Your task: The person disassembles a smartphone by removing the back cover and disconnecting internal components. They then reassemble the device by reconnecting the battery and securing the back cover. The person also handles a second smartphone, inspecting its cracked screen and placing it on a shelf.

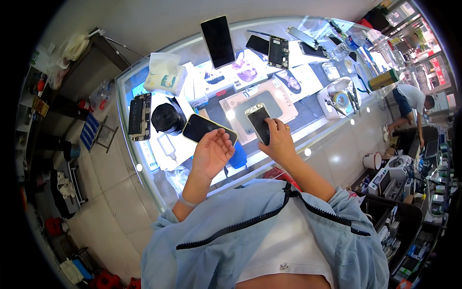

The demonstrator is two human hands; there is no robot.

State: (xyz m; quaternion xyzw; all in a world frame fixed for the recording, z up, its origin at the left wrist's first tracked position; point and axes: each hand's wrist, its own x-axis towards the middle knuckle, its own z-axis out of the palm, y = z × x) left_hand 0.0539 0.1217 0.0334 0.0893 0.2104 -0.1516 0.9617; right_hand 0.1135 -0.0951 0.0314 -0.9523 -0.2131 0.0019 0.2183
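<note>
My right hand (280, 143) grips a white-framed smartphone (258, 122) with a dark screen, thumb at its lower edge and fingers along its right side. The phone is over a grey repair mat on a pinkish-beige board (284, 103). To its left, my left hand (213, 153) is turned palm up, fingers loosely curled and apart, with nothing in it. Just beyond those fingers lies another dark phone (201, 127) with a pale yellow-green edge. A blue object (238, 156), partly hidden, sits between my hands near the counter's front edge.
On the glass counter stand a tissue pack (164, 79), a black roll (168, 118), an opened phone (139, 117), a propped tablet-like screen (217, 42) and a white tool holder (338, 99) with pliers and tweezers. A water bottle (347, 45) lies far right. Another person (410, 103) bends beyond the counter.
</note>
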